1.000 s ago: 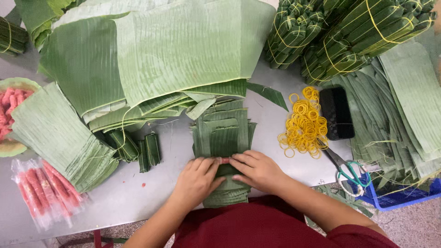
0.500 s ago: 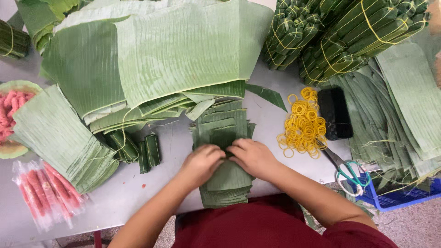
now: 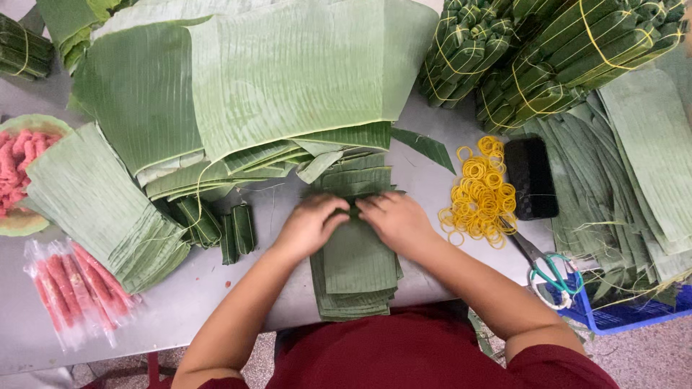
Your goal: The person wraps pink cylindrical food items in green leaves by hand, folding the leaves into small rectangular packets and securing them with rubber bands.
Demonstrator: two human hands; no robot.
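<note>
1. a head-worn camera looks down on a grey metal work table [image 3: 216, 288], where a person in a dark red shirt works at its near edge.
2. the left hand [image 3: 308, 225] and the right hand [image 3: 395, 220] lie side by side, palms down, fingertips nearly meeting, pressed onto a stack of cut rectangular green banana-leaf pieces [image 3: 357, 270] at the centre front of the table.
3. the fingers are curled over the top piece where the hands meet; they seem to be pinching or folding it, but the hands hide the fold, so the exact grip cannot be told.
4. the leaf pieces look light, thin and pliable, smooth on the face and likely to split along their ribs; holding one flat by its edges near the middle looks the safest grip.
5. left of the stack lie a few small folded green leaf parcels [image 3: 234, 230] and a fan of ribbed leaf sheets [image 3: 94, 205].
6. large whole banana leaves [image 3: 288, 72] are spread behind the stack.
7. to the right lie a heap of yellow rubber bands [image 3: 481, 191], a black phone [image 3: 530, 178] and green-handled scissors [image 3: 551, 270].
8. at the far left are pink sausages in clear plastic [image 3: 68, 288].
</note>
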